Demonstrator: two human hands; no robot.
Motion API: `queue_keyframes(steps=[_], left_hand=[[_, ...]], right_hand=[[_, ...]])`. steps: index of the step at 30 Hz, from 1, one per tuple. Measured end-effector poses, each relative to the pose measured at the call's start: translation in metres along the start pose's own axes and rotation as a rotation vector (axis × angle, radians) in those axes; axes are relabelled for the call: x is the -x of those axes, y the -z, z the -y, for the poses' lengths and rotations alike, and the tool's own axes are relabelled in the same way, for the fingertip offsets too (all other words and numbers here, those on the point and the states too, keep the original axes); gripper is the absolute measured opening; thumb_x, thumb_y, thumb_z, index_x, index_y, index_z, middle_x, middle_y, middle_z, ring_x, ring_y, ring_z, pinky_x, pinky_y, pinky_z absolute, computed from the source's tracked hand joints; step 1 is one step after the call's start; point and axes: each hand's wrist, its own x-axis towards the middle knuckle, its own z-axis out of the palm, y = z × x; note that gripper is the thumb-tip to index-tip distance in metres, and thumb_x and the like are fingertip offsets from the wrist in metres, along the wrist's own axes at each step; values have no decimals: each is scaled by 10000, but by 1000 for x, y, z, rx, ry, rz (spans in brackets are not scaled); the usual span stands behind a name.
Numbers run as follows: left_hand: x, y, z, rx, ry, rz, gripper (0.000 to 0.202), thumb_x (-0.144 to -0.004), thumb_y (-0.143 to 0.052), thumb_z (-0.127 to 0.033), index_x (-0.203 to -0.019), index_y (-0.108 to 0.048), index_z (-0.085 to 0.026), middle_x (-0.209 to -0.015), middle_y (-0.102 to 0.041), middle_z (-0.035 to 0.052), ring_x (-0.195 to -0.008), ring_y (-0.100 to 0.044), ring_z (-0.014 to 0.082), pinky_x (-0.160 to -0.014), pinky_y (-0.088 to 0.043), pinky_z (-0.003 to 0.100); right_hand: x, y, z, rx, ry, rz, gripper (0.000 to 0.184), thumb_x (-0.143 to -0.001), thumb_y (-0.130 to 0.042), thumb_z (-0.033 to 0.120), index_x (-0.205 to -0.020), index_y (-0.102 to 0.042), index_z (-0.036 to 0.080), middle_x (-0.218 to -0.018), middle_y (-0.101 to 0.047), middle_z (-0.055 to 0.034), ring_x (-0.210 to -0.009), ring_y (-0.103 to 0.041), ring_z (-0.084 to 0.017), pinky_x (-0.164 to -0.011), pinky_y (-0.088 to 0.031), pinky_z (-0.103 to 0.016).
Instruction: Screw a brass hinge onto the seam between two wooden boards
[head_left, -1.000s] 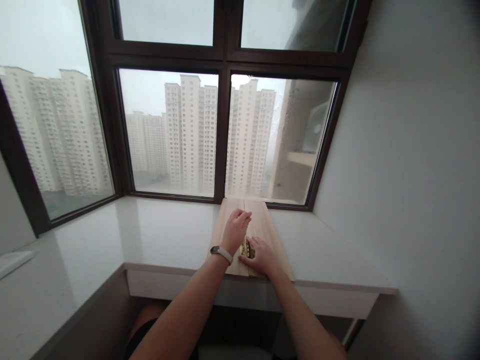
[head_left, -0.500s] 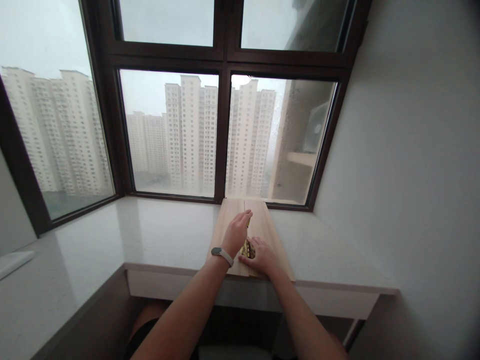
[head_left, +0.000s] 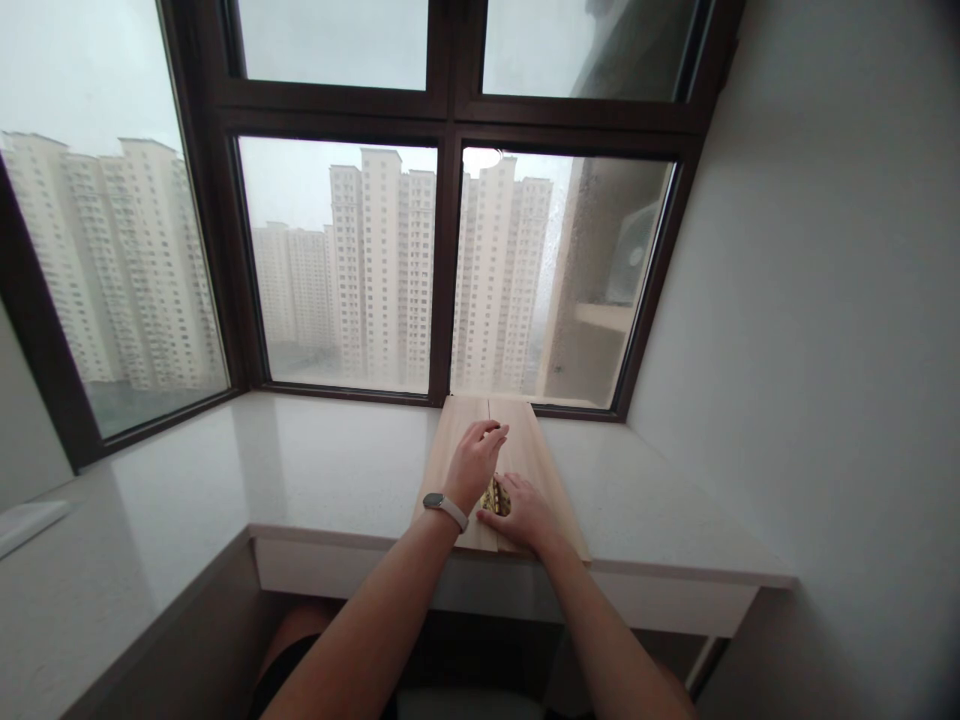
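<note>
Two light wooden boards (head_left: 529,445) lie side by side on a white stone sill, with a brass hinge (head_left: 493,496) over their seam near the front. My left hand (head_left: 474,463), a band on its wrist, hovers just above the hinge with its fingers pinched round something small I cannot make out. My right hand (head_left: 523,514) rests on the right board beside the hinge, fingers curled and pressing its edge down.
The white sill (head_left: 322,470) wraps round the left side under a dark-framed window (head_left: 446,250). A white wall (head_left: 810,350) closes the right side. A flat white object (head_left: 26,524) lies at the far left. My legs show below the sill's front edge.
My left hand has shifted slightly and turned at the wrist above the hinge. My right hand has stayed in place.
</note>
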Motion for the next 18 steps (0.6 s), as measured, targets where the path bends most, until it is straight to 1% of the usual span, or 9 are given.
queue_keyframes(steps=[4,7,9,11,14,18], left_hand=[[3,-2,2,27,-14,24,407,-967,-464,-75,-1289,-638,-253,-1381,-595,89,-1276,-558,223,-1084,-501,448],[5,-3,5,69,-5,44,514,-922,-437,-4,-1351,-597,-238,-1417,-579,83,-1307,-546,206,-1111,-486,436],[5,-2,5,84,1,54,537,-909,-435,7,-1361,-590,-238,-1410,-587,77,-1304,-551,201,-1117,-483,436],[5,-1,4,92,10,53,512,-918,-437,-7,-1339,-608,-243,-1384,-608,72,-1285,-567,203,-1111,-488,440],[1,2,2,103,40,22,417,-958,-449,-65,-1284,-639,-241,-1314,-648,74,-1225,-602,206,-1079,-510,431],[-4,7,-2,103,82,-16,271,-995,-493,-166,-1188,-669,-237,-1144,-685,72,-1108,-636,206,-997,-539,398]], right_hand=[[0,1,0,-3,9,-2,885,-757,-595,778,-1442,-519,222,-1423,-545,-139,-1323,-464,-333,-1123,-322,-440],[0,1,0,4,4,1,891,-753,-590,790,-1432,-528,217,-1422,-546,-142,-1325,-465,-334,-1130,-316,-443],[0,1,0,4,7,4,894,-753,-587,795,-1432,-528,216,-1426,-544,-141,-1325,-467,-331,-1132,-318,-441],[0,1,-1,4,9,6,898,-753,-587,796,-1437,-522,217,-1433,-538,-141,-1331,-462,-331,-1134,-318,-444],[0,0,-2,6,12,2,905,-755,-585,797,-1446,-514,216,-1442,-530,-142,-1342,-451,-332,-1141,-310,-446],[0,-1,-2,6,-1,3,897,-748,-601,789,-1447,-517,233,-1456,-521,-134,-1351,-442,-332,-1143,-303,-446]])
